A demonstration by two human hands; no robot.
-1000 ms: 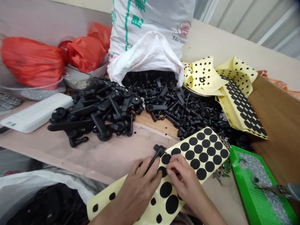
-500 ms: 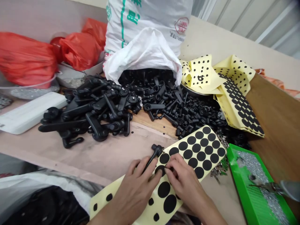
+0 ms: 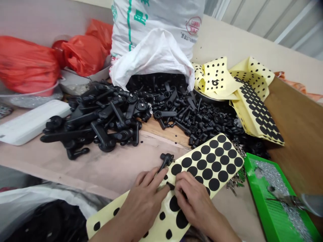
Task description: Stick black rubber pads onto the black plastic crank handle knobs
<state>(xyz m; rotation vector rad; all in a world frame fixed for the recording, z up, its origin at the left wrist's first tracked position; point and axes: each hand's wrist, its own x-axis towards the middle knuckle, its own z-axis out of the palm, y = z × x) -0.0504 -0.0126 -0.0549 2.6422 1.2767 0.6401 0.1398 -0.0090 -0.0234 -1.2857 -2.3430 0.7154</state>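
Note:
My left hand (image 3: pixel 142 201) grips a black plastic crank handle (image 3: pixel 164 160), its knob end sticking out past my fingers. My right hand (image 3: pixel 193 200) pinches at a round black sticker on a yellow sticker sheet (image 3: pixel 210 161) that lies under both hands. The sheet carries rows of black dots, with several bare spots near my wrists. Both hands touch each other above the sheet.
A heap of black crank handles (image 3: pixel 101 114) and small black parts (image 3: pixel 202 121) spills from a white sack (image 3: pixel 153 57). More yellow sticker sheets (image 3: pixel 252 97) lie at the right. A green tray (image 3: pixel 275 198) holds small silvery parts. Red bags (image 3: pixel 27 67) and a white box (image 3: pixel 30 121) sit left.
The view has drifted slightly. My hands have slid a little toward me along the sheet, and the handle's knob has moved left with my left hand.

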